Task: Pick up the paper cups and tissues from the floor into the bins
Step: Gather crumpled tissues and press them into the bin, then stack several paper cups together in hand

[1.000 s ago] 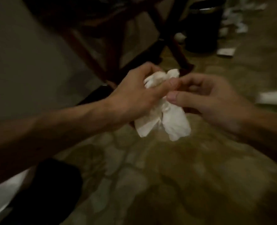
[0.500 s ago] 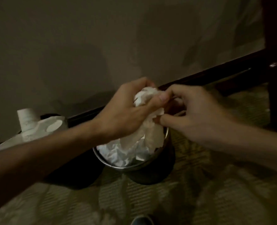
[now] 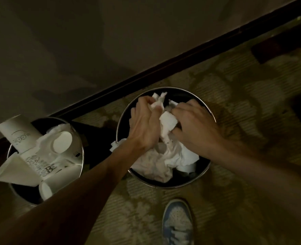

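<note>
While the left hand (image 3: 146, 126) has its fingers curled tight round a crumpled tissue (image 3: 168, 123), the right hand (image 3: 198, 129) pinches the other side of the same tissue with bent fingers. Both are low over the mouth of the right bin (image 3: 172, 88), where the tissue touches the pile of tissues (image 3: 155, 167) inside. I judge this piece is almost delivered and only the release is left. The left bin (image 3: 83, 153), just beside, is crowded with paper cups (image 3: 21, 134) that stick out above its rim. No litter shows on the carpet (image 3: 234, 200) here, but most of the floor is out of view. The baseboard (image 3: 164, 68) runs close behind the bins and a shoe (image 3: 178, 225) stands near in front. Open room lies to the right.
</note>
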The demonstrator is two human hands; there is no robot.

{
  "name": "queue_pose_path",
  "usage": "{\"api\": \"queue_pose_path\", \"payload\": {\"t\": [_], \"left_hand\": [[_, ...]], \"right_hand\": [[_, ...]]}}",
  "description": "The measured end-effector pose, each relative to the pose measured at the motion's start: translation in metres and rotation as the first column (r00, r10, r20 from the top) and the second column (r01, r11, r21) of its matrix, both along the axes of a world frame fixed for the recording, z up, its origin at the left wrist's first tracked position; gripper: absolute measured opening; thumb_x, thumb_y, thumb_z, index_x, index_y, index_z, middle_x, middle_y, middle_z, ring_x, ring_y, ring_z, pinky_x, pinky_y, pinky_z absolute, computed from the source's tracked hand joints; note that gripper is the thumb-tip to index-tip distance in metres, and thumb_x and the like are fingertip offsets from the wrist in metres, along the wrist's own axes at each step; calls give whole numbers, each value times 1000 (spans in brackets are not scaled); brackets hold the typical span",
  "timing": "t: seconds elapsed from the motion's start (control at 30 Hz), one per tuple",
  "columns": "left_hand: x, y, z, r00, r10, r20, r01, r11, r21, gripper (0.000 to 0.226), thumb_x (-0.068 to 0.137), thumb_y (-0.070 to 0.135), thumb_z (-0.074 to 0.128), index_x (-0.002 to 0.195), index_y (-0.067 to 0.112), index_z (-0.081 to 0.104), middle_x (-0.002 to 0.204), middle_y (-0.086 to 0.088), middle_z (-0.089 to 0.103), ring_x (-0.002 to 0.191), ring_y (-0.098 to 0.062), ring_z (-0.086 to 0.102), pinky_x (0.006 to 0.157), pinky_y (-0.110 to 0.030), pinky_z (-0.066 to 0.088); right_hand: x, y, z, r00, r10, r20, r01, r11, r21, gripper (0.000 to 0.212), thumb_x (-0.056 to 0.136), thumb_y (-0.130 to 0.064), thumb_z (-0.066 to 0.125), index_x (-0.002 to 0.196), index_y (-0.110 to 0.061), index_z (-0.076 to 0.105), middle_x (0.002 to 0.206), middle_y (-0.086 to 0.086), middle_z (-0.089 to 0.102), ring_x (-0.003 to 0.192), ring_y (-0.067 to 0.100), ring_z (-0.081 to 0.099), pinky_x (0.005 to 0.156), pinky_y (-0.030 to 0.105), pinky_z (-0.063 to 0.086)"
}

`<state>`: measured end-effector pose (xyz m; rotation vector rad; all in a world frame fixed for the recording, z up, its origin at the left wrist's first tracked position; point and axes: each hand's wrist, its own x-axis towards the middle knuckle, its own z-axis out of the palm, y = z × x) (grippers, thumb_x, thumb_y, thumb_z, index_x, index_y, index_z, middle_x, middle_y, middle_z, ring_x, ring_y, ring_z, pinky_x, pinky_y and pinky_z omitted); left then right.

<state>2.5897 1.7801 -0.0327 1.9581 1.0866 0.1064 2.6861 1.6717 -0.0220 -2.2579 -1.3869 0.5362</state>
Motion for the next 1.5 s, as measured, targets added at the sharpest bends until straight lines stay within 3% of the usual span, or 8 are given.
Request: {"api": "queue_pose_path", "payload": {"t": [0.13, 0.43, 0.53, 0.63, 0.8, 1.03, 1.37, 1.5], "left_hand": [[-9, 3, -3, 941, -219, -258, 270, 945, 184, 24, 103, 44, 29, 117, 27, 40, 119, 10, 48, 117, -18, 36, 92, -34, 24], [-28, 21, 61, 791, -372, -486, 439, 898, 28, 54, 99, 57, 17, 150, 44, 28, 161, -5, 22, 146, -30, 19, 112, -57, 17], [-18, 14, 96, 814, -400, -422, 485, 867, 116, 44, 103, 43, 33, 129, 22, 61, 138, -14, 51, 128, -31, 46, 100, -43, 38], [-3, -18, 143, 832, -459, -311, 506, 858, 85, 36, 101, 38, 46, 74, 20, 63, 67, -2, 61, 69, -24, 60, 66, -39, 47], [45, -137, 219, 686, -695, -216, 702, 710, -58, 47, 94, 42, 56, 52, 28, 40, 43, 4, 39, 40, -10, 40, 46, -26, 30], [105, -363, 248, 471, -880, -66, 825, 466, -322, 29, 94, 40, 55, 66, 31, 59, 61, 14, 59, 58, -6, 56, 53, -25, 43], [113, -597, 110, 332, -912, -242, 741, 411, -531, 14, 99, 30, 55, 103, 20, 65, 94, 2, 65, 79, -12, 59, 52, -16, 41], [129, -656, 34, 340, -888, -310, 705, 459, -540, 16, 100, 24, 54, 113, 18, 60, 93, 2, 63, 70, -12, 56, 48, -15, 45]], "right_hand": [[3, 1, 3, 999, -5, -45, -2, 989, -146, 48, 82, -31, 63, 126, -11, 61, 127, 4, 54, 119, 23, 39, 100, 33, 35], [-16, -52, 59, 959, -159, -233, 112, 973, -203, 64, 84, -36, 61, 140, -14, 43, 139, 4, 44, 126, 22, 42, 98, 33, 40], [-20, -82, 95, 904, -275, -326, 219, 955, -200, 30, 87, -33, 58, 115, -21, 56, 108, -1, 60, 101, 21, 56, 77, 30, 44], [-26, -122, 141, 822, -384, -421, 326, 923, -205, 23, 89, -35, 61, 106, -28, 47, 84, -8, 59, 80, 16, 59, 68, 30, 42], [-21, -242, 213, 569, -681, -462, 585, 729, -356, 20, 89, -35, 62, 89, -29, 43, 64, -6, 53, 55, 9, 51, 50, 22, 36], [-29, -447, 242, 39, -936, -351, 832, 225, -507, 17, 88, -28, 64, 76, -31, 53, 63, -17, 53, 57, -7, 46, 55, 17, 35], [-75, -647, 111, -584, -662, -471, 711, -136, -690, 31, 95, -24, 56, 125, -18, 56, 116, 7, 63, 108, 25, 61, 95, 45, 51], [-60, -689, 45, -700, -468, -539, 671, -172, -722, 42, 96, -18, 54, 137, -22, 49, 112, 4, 60, 89, 14, 61, 63, 24, 53]]}}
